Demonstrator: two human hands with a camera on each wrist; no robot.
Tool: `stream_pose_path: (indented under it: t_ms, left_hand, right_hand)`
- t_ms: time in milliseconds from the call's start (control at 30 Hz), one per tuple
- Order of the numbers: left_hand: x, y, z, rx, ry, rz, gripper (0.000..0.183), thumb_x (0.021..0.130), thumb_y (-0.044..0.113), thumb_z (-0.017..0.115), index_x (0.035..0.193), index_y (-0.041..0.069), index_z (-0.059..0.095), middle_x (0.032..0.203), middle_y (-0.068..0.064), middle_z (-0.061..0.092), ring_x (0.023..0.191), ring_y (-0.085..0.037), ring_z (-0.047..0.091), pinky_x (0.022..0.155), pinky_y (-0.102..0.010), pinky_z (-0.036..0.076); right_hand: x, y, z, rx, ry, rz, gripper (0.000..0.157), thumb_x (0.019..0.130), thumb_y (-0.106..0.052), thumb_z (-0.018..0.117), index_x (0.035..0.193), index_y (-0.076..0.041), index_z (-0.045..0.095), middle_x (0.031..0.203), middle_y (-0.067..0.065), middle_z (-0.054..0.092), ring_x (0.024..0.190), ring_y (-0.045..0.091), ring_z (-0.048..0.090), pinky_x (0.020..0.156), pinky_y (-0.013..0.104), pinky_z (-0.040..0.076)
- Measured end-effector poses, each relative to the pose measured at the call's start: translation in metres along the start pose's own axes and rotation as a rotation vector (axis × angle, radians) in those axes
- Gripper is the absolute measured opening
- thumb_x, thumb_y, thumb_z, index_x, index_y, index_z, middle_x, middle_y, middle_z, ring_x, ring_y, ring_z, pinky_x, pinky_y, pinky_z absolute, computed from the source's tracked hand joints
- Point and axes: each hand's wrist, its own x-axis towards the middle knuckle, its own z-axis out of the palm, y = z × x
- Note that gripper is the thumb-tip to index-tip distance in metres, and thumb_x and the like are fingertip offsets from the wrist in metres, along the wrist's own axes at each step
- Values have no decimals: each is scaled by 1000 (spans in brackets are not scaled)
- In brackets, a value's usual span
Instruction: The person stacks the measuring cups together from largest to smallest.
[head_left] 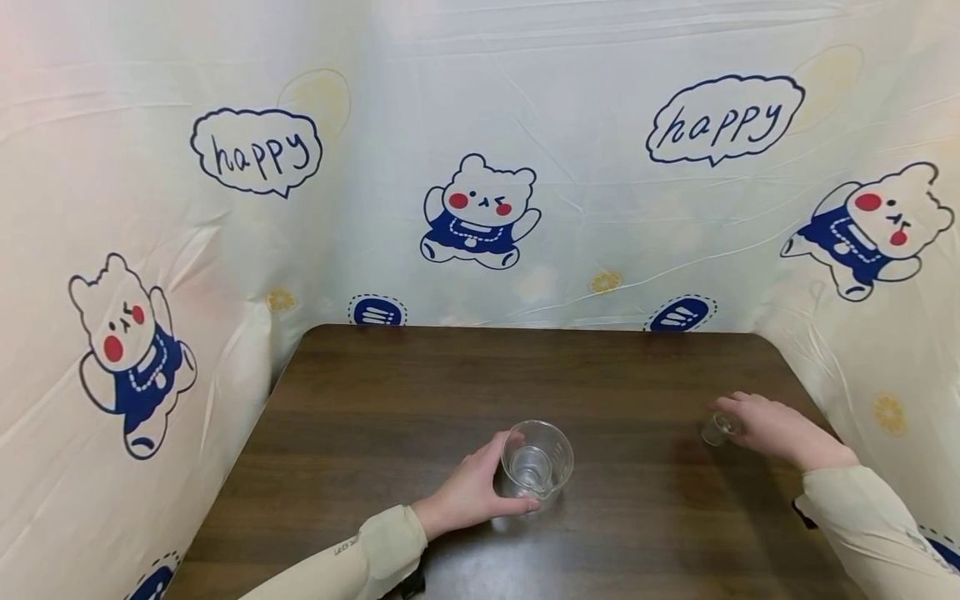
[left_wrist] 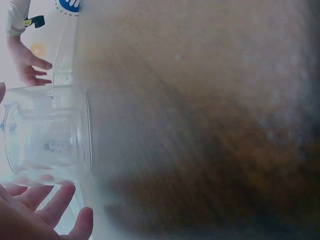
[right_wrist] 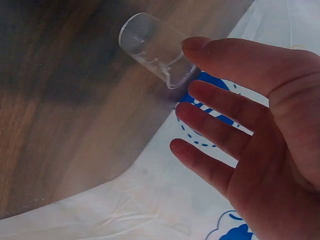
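Note:
My left hand (head_left: 468, 492) grips a wide clear glass beaker (head_left: 558, 450) near the middle of the table, thumb on the near side and fingers round the far side. In the left wrist view a smaller glass beaker (left_wrist: 55, 145) with printed marks shows inside the wide one. My right hand (head_left: 765, 425) hovers at a small clear beaker (head_left: 716, 431) on the right part of the table. In the right wrist view the thumb tip overlaps the rim of that small beaker (right_wrist: 155, 50), and three fingers extend loosely apart beside it; the remaining finger is hidden.
The dark brown wooden table (head_left: 420, 375) has rounded far corners. A pale curtain (head_left: 585, 217) printed with bears and "happy" bubbles surrounds it at the back and sides, close to the right forearm.

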Motion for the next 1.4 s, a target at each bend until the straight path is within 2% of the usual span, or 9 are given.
stream_pose_path:
  t_ms: [367,600,867,1133,1400]
  left_hand:
    - [0,-2,2,5,4,9,94,80,58,85,152,18,41,146,4,58,129,-17,57,105,-50,47]
    - [0,-2,3,4,1,17,93,80,57,85,152,17,40,146,3,57,131,-18,56,106,-57,43]
    - [1,-4,3,8,-1,20,92,81,57,85,151,18,41,146,2,57,130,-18,56,106,-52,46]
    - [1,-4,3,14,2,18,92,81,57,85,151,17,41,146,3,57,130,-17,57,106,-51,46]
    - [0,-5,3,9,7,19,93,80,58,85,151,17,41,146,3,57,130,-17,56,106,-56,44]
  right_hand:
    - [-2,7,8,6,12,-4,43,73,3,87,112,1,70,99,16,70,89,41,68,72,58,57]
    - [-3,7,9,28,-10,1,44,73,8,85,114,2,70,103,19,70,92,42,69,75,57,57]
    - [-4,7,9,28,-15,23,48,72,13,81,118,6,68,108,24,71,100,45,68,81,57,56]
    - [-2,9,12,29,-13,11,44,74,6,84,116,5,68,106,20,73,97,41,70,80,55,57]
    - [2,10,12,34,-49,45,41,79,-3,85,114,7,68,97,15,73,86,33,70,74,52,58]
